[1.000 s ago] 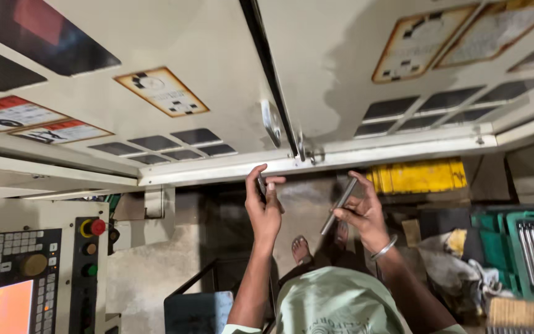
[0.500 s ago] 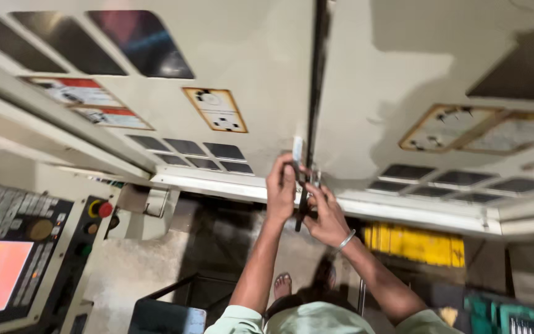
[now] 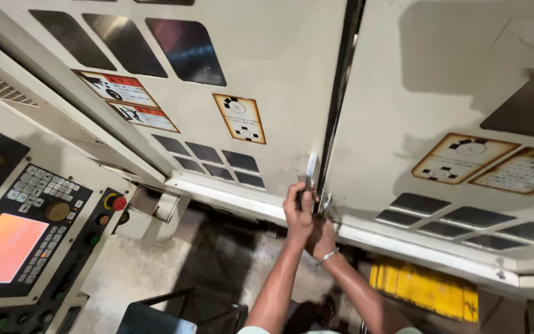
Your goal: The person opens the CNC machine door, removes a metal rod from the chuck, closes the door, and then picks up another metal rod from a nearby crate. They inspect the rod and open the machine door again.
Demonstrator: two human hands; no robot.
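Left hand (image 3: 298, 210) gripping metal door handle (image 3: 311, 170), right hand (image 3: 322, 235) beneath, cream machine doors (image 3: 279, 74)

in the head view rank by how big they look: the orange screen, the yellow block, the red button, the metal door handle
1. orange screen
2. yellow block, close to the screen
3. metal door handle
4. red button

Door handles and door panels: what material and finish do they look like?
Door handles: bare metal by the look, bright silvery sheen where the left hand and right hand grip them. Door panels: probably painted sheet metal, matte cream coat with scuffs and grime. The dark windows look glossy, glass or plastic; cannot tell which.
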